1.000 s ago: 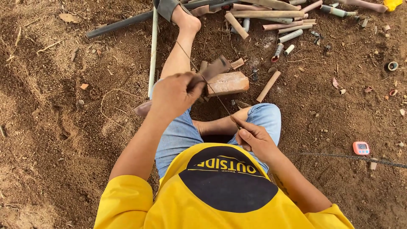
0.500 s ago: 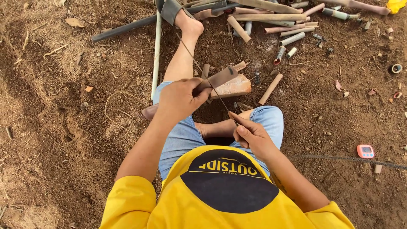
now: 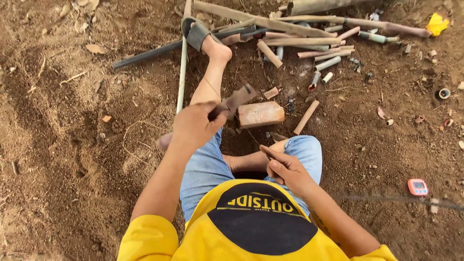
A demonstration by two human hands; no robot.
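I sit on bare earth with my left leg stretched out and a grey sandal [image 3: 195, 33] on that foot. My left hand [image 3: 193, 126] grips a flat brown strip of wood [image 3: 237, 99] that points up and to the right, its end just above a reddish brick [image 3: 261, 114]. My right hand [image 3: 285, 169] rests by my bent right knee and pinches a thin dark sliver [image 3: 265, 152] that slants towards the brick. The two hands are apart.
A short cut stick [image 3: 307, 117] lies right of the brick. Several cut cane pieces [image 3: 309, 46] are heaped beyond my foot. A long pale pole [image 3: 182, 63] and a dark pipe [image 3: 150, 52] lie at the left. A small orange device [image 3: 417, 186] sits at the right.
The view has drifted, so everything sits lower in the frame. Both hands keep their hold and stay in much the same place relative to the brick.
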